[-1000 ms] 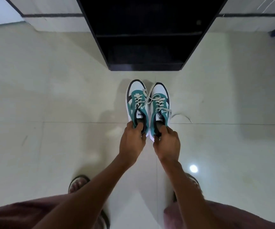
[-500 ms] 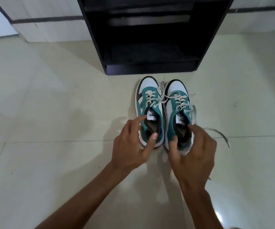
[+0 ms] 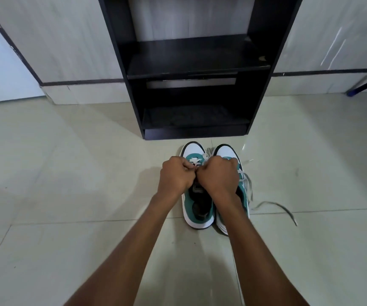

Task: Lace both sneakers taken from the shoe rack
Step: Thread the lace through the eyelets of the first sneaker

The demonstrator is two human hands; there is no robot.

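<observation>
Two teal-and-white sneakers stand side by side on the floor, toes toward the rack. Over the laces of the left sneaker (image 3: 198, 208), my left hand (image 3: 175, 176) and my right hand (image 3: 219, 176) meet, both closed and pinching its white laces (image 3: 197, 162). My right forearm covers much of the right sneaker (image 3: 243, 195). A loose white lace (image 3: 275, 206) from the right sneaker trails across the tiles to the right.
The black shoe rack (image 3: 191, 67) stands right behind the sneakers, its shelves bare. Pale floor tiles (image 3: 67, 173) spread to both sides. A white wall with a dark strip runs behind, and a blue furniture leg (image 3: 363, 85) shows at the far right.
The sneakers went from being carried to standing on the floor. Both hands left the heels, moved forward and closed together on the left sneaker's laces. The view tilted up toward the rack.
</observation>
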